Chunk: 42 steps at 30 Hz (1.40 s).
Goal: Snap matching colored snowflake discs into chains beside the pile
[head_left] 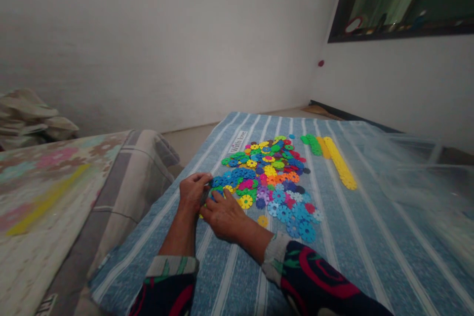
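Note:
Toothed flower-shaped plastic discs in many colours lie in a loose pile (266, 173) on a blue striped cloth (229, 256). At the pile's left edge, my left hand (192, 192) has its fingers pressed together; whatever sits between them is hidden. Close beside it, my right hand (224, 215) reaches in with curled fingers, touching the blue and yellow discs there. Its fingertips are partly covered, so what they grip cannot be made out. A yellow disc (246, 201) lies just beyond the right hand's knuckles, and light blue discs (307, 231) spread to its right.
Overlapping yellow discs (339, 164) form a row at the right, beside orange and green ones (313, 144). A clear plastic container (411, 177) stands at the right edge. Left of the table is a surface with a floral cover (52, 158), bearing a yellow strip (50, 200).

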{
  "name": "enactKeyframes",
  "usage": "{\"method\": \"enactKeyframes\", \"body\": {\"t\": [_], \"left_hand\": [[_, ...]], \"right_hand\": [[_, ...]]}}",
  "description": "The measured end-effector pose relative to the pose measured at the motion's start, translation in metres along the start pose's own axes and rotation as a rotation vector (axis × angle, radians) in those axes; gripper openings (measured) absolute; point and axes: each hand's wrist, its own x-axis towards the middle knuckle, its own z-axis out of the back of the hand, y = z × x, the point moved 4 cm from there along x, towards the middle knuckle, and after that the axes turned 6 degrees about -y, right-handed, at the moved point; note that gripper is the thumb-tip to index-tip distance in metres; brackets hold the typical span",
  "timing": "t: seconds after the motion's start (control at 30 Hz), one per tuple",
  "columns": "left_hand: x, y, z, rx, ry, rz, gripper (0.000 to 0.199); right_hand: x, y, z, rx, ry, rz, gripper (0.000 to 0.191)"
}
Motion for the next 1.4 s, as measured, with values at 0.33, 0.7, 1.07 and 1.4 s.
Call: {"method": "enactKeyframes", "body": {"t": [0.33, 0.7, 1.07, 1.4], "left_hand": [[-0.007, -0.008, -0.007, 0.060, 0.045, -0.059, 0.029], [-0.004, -0.002, -0.016, 0.285, 0.157, -0.279, 0.022], [-0.011, -0.015, -0.015, 0.879, 0.279, -0.494, 0.019], [-0.019, -0.020, -0.020, 0.962, 0.426, -0.473, 0.022]], "right_hand": [[0.014, -0.032, -0.004, -0.030, 0.045, -0.301, 0.032], [0.004, -0.109, 0.008, 0.094, 0.007, -0.329, 0.023], [-0.017, -0.123, 0.013, -0.023, 0.074, -0.448, 0.024], [-0.019, -0.111, 0.009, -0.024, 0.075, -0.474, 0.024]]}}
